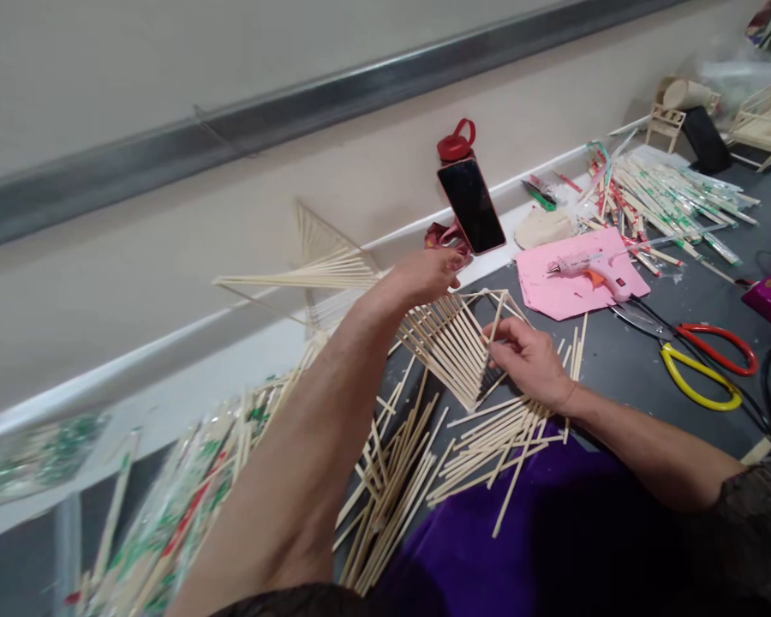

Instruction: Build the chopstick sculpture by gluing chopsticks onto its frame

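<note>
A frame of thin wooden sticks, set in slanting rows, stands on the dark table. My left hand is bent over the frame's upper part with its fingers closed on it; their tips are partly hidden. At the frame's right side, my right hand pinches a single wooden stick between thumb and fingers. Behind my left hand a fanned row of sticks juts out to the left. Loose sticks lie below both hands, some over purple cloth.
A phone leans on a red-lidded bottle by the wall. Right of the frame are a pink glue gun on a pink sheet and scissors. Wrapped chopsticks lie farther back; more wrapped chopsticks lie left.
</note>
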Demonstrator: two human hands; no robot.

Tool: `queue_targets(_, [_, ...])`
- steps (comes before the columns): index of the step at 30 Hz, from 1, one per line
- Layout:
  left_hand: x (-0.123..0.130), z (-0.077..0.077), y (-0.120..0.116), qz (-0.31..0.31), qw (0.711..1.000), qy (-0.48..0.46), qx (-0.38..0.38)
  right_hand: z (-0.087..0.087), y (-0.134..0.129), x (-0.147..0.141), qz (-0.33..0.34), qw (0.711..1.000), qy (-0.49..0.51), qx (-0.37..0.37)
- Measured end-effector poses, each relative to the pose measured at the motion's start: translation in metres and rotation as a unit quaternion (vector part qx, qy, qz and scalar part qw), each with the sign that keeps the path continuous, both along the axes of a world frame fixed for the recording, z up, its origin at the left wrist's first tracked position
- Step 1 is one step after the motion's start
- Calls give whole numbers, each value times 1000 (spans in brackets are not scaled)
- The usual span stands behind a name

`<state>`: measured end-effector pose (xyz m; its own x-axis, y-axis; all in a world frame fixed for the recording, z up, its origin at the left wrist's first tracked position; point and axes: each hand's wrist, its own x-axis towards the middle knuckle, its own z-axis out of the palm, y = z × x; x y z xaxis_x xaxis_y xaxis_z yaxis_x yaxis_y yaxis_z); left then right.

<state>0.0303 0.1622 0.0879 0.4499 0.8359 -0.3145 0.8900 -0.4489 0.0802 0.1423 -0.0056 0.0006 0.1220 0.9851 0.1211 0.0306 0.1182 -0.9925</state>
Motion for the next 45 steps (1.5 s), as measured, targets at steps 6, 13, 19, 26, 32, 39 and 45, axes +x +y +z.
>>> queue_targets(6, [-2,1,1,-19,999,11,23,1,0,0,5,1000,20,-8])
queue_targets(13, [-3,-3,3,-73,997,30,5,2,0,0,14,999,27,-11])
queue_targets(19, [-1,-2,0,-81,996,41,15,3,-1,1,9,1000,19,-4])
queue_targets(26, [0,-2,-2,-81,996,38,26,2,-2,2,19,999,28,6])
queue_targets(32, [0,-4,0,-79,996,33,32,0,-2,2,23,999,41,7])
queue_targets(39, [1,-2,-2,-80,996,20,40,1,-3,5,17,1000,25,-1])
queue_targets(45, [2,-1,-5,-74,996,9,49,1,-3,6,11,1000,11,-20])
